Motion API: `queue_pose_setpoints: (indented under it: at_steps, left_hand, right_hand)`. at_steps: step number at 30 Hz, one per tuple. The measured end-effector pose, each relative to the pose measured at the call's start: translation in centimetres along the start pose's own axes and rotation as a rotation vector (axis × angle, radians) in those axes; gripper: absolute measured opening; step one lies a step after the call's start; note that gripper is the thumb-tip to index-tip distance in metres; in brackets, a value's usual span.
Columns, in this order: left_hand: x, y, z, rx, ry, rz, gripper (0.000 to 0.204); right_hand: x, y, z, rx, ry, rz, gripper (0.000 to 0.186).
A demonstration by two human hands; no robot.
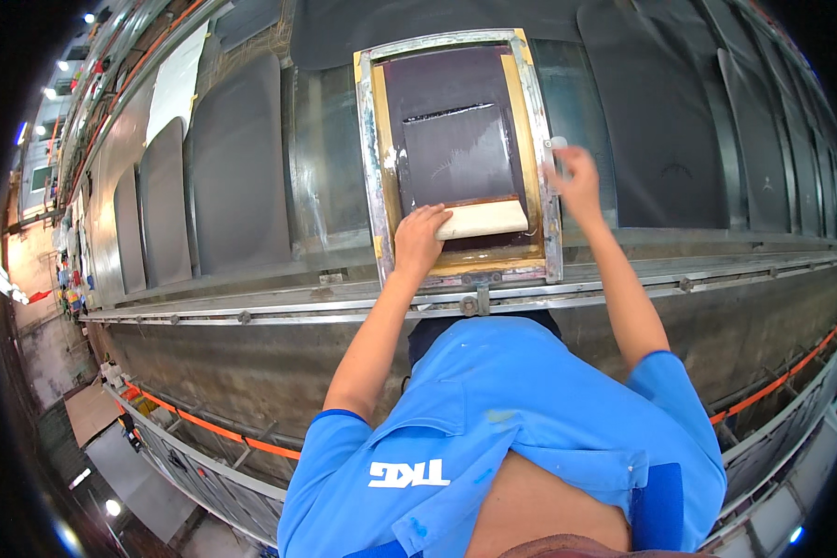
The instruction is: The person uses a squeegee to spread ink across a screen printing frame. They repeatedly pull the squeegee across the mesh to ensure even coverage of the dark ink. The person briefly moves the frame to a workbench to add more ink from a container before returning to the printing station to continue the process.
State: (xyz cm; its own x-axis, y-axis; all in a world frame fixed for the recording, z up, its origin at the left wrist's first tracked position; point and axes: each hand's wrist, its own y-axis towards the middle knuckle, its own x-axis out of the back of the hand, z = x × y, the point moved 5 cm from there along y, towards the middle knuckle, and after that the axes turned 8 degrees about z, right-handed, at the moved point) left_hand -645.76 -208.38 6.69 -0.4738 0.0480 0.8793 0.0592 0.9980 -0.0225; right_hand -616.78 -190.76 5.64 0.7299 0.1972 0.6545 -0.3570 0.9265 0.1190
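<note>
Left grip (420, 240) clasps the left end of the pale squeegee (488, 219), slightly above and right of picture centre: probably light, stiff, perhaps ink-slick, best held lengthwise. Right grip (577, 179) blurs beside the screen frame (553, 244); closure unclear.

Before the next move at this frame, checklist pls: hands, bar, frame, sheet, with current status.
1. Left hand on the cream bar: ok, fingers over its left end.
2. Bar inside the frame: ok, lying across toward the end nearest the person.
3. Right hand clear of the bar: ok, it is up by the frame's right side.
4. Right hand's hold on the round pale knob: cannot tell, the hand is blurred.
5. Dark sheet to the right clear of the frame: ok, a gap shows between them.
6. Frame sitting flat: cannot tell from above.
</note>
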Motion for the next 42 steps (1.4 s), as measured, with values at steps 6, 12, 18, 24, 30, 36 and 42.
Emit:
queue_pose_setpoints:
  at_steps: [6, 12, 18, 24, 30, 36, 42]
  left_hand:
    - [-0.6, -0.6, -0.4, -0.005, -0.008, -0.023, 0.051]
    - [1.8, -2.9, -0.8, -0.058, -0.114, -0.096, 0.057]
    - [9.0, -6.8, 4.8, -0.044, -0.121, -0.107, 0.066]
    - [18.0, -12.6, 18.0, -0.031, -0.142, -0.045, 0.067]
    - [22.4, -17.7, 30.6, 0.013, -0.029, 0.007, 0.065]
    - [24.3, -19.5, 37.6, 0.072, 0.037, 0.057, 0.063]
    - [25.0, -20.9, 38.8, 0.052, 0.118, 0.071, 0.069]
  right_hand:
    - [-2.9, 4.7, -5.9, -0.306, 0.102, -0.046, 0.035]
    - [0.5, 5.9, -0.5, -0.171, -0.051, -0.201, 0.030]
    - [-2.4, 6.6, 12.2, -0.143, 0.096, -0.162, 0.033]
    - [-13.7, 7.9, 25.7, -0.123, 0.103, -0.086, 0.032]
    - [-28.9, 7.6, 32.1, -0.032, 0.111, -0.144, 0.034]
    - [-37.8, 6.6, 32.5, -0.200, 0.289, -0.178, 0.021]
    - [-39.4, 6.3, 33.9, -0.147, 0.327, -0.279, 0.018]
